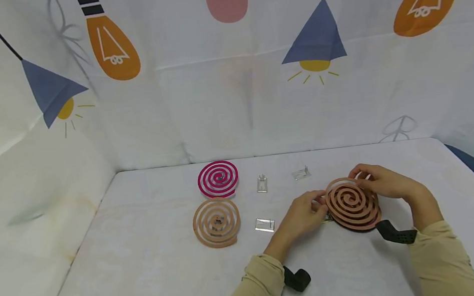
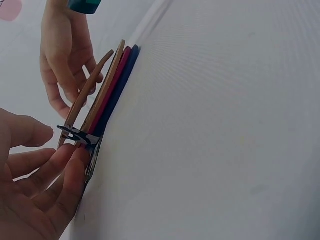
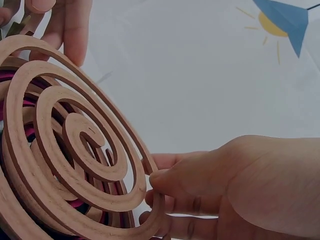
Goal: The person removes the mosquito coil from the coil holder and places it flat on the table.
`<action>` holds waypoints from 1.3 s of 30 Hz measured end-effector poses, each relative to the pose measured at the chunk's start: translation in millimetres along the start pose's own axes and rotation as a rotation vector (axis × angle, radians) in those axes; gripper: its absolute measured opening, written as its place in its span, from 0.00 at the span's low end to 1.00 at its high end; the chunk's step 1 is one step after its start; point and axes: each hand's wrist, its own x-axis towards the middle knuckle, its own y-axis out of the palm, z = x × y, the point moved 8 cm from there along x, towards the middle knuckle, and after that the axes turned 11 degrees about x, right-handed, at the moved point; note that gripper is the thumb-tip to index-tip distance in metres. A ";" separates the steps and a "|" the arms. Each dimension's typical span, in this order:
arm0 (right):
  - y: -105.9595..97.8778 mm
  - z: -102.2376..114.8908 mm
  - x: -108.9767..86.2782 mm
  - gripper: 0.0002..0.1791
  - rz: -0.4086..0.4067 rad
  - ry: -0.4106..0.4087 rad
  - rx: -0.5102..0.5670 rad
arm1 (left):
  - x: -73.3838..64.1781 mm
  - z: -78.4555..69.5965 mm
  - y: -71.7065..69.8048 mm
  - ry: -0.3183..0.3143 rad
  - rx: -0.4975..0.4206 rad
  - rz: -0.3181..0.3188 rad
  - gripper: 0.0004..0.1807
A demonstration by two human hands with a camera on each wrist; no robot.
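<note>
On the right of the table, brown, magenta and dark blue mosquito coils are stacked, edges visible in the left wrist view. My right hand (image 1: 388, 181) pinches the rim of the top brown mosquito coil (image 3: 75, 181) between thumb and fingers, and this coil tilts away from those beneath. At the stack's left edge my left hand (image 1: 300, 217) touches the coils with its fingertips, its thumb standing apart in the left wrist view. Beside those fingertips a shiny metal piece (image 2: 80, 136) sticks out from the stack; its lower part is partly hidden.
Left of the hands lie a magenta coil (image 1: 216, 167) and a lighter brown coil (image 1: 200, 225). Small metal stands (image 1: 262, 185) are spread on the white table (image 1: 146, 282), another stand (image 1: 265, 225) near my left hand. A printed cloth wall (image 1: 195, 108) rises behind.
</note>
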 end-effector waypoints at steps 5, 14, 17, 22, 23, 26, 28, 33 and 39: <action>0.7 1.0 -1.0 0.11 0.008 0.009 0.002 | -0.8 -0.5 0.9 -0.005 0.022 0.010 0.20; 1.5 -2.0 0.2 0.11 0.019 0.039 -0.013 | 0.3 -0.8 2.5 -0.003 0.047 0.014 0.20; 1.7 -2.7 0.2 0.11 0.024 0.047 -0.022 | 0.3 -1.3 2.5 -0.005 0.059 0.018 0.20; 3.3 -3.1 -0.1 0.11 0.037 0.057 -0.029 | -0.7 -3.1 2.5 -0.004 0.083 0.030 0.20; 3.8 -3.1 0.0 0.11 0.041 0.057 -0.030 | -0.7 -3.2 2.8 -0.006 0.087 0.033 0.20; 4.5 -3.5 0.0 0.11 0.049 0.055 -0.034 | -0.9 -3.2 3.3 -0.011 0.096 0.038 0.20; 4.4 -3.9 -0.3 0.10 0.049 0.058 -0.039 | -1.0 -3.1 3.5 -0.018 0.095 0.041 0.20; 5.0 -4.4 -1.6 0.10 0.057 0.066 -0.049 | -0.7 -2.2 4.8 -0.026 0.083 0.051 0.20; 6.0 -5.7 -2.5 0.10 0.063 0.083 -0.040 | 0.1 -2.1 5.2 -0.011 0.084 0.055 0.20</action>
